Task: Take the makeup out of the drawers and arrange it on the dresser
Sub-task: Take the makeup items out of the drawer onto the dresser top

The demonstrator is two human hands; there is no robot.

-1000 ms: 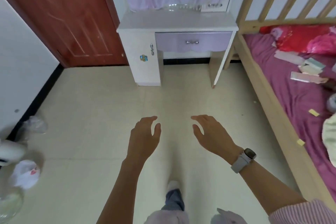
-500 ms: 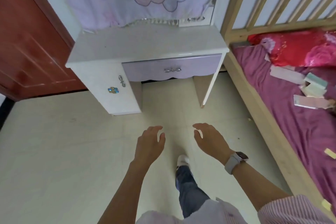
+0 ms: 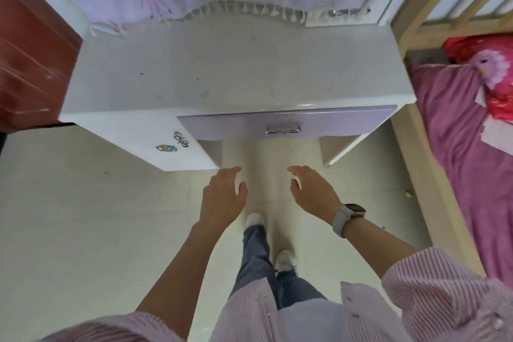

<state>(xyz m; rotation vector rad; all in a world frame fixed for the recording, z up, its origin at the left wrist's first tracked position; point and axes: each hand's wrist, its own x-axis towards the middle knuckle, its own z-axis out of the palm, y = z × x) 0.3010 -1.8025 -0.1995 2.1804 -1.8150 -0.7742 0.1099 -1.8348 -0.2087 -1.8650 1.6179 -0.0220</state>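
Hands [image 3: 223,194] [image 3: 313,193] loosely open below closed drawer [image 3: 286,125].

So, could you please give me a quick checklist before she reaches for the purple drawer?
1. Purple drawer shut, handle unobstructed: ok.
2. Left hand holds nothing: ok.
3. Right hand holds nothing: ok.
4. Both hands close under the drawer front, not touching it: ok.
5. Dresser top has bare space for makeup: ok.
6. Makeup inside the drawer: cannot tell.
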